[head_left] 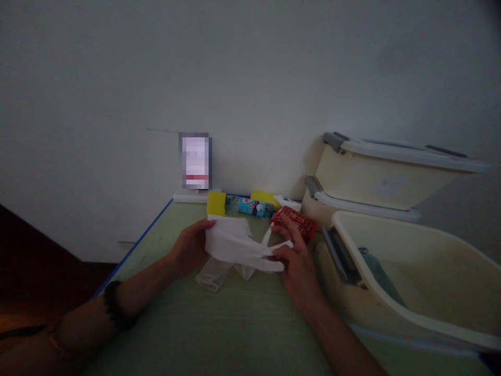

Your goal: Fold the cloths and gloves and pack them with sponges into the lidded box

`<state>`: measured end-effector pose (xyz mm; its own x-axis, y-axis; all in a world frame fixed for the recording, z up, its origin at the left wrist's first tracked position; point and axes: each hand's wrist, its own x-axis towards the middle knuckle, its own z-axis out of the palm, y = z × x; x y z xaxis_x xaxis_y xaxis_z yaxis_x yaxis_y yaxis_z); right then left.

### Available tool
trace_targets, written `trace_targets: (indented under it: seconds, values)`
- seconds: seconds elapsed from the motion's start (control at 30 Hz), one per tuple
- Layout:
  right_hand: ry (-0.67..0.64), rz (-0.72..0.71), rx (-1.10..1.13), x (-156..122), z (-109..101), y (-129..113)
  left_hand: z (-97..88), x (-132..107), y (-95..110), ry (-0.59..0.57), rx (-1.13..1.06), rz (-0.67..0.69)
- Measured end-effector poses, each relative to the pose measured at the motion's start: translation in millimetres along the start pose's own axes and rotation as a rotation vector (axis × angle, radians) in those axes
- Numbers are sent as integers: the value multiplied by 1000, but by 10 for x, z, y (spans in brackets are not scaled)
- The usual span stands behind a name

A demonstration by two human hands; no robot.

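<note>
A white glove (230, 237) is stretched between my two hands above the table. My left hand (192, 245) pinches its cuff, thumb on top. At the other end, the fingers of my right hand (295, 258) are closed on the glove's fingertips. Beneath it lies a second, paler glove (214, 274), partly covered by the first. Just behind my right hand is a red patterned packet (303, 223). A clear plastic bottle with a blue label (250, 206) lies on its side beyond the glove, beside a yellow block (216, 203) that looks like a sponge.
An open cream bin (391, 308) stands at the right with a green item (381, 277) inside. Behind it are stacked lidded boxes (376, 177). A blurred-out phone-like screen (195, 162) stands at the back against the wall. Another yellow piece (264, 197) lies behind the bottle.
</note>
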<state>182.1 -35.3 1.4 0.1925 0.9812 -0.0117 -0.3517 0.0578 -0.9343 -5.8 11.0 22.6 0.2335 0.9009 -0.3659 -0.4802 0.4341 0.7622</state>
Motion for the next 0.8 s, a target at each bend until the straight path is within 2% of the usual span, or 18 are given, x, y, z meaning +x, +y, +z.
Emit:
trace_targets:
  seconds: [0.07, 0.17, 0.23, 0.3, 0.4, 0.47, 0.57, 0.67, 0.73, 0.8]
  values:
    - [48, -107, -183, -10, -9, 31, -13, 6, 0, -17, 0, 20]
    - [108, -440, -600, -26, -25, 63, -38, 19, -18, -136, 20, 51]
    - [80, -634, -818, -51, -20, 64, -54, 16, -40, -234, 45, 61]
    - [-9, -702, -906, -90, 0, 52, -69, 2, -61, -299, 74, 56]
    - [-206, -674, -914, -145, 38, 30, -90, -21, -91, -357, 120, 65]
    - [-288, -647, -927, -160, 51, 23, -93, -28, -110, -409, 172, 85]
    - [-290, -637, -959, -154, 52, 12, -76, -30, -139, -439, 291, 125]
    - [-246, -611, -914, -156, 45, -36, -48, -30, -164, -360, 347, 187]
    - [-209, -538, -840, -173, 42, -82, -35, -26, -178, -291, 343, 212]
    - [-194, -406, -739, -189, 43, -116, -32, -10, -187, -228, 327, 225]
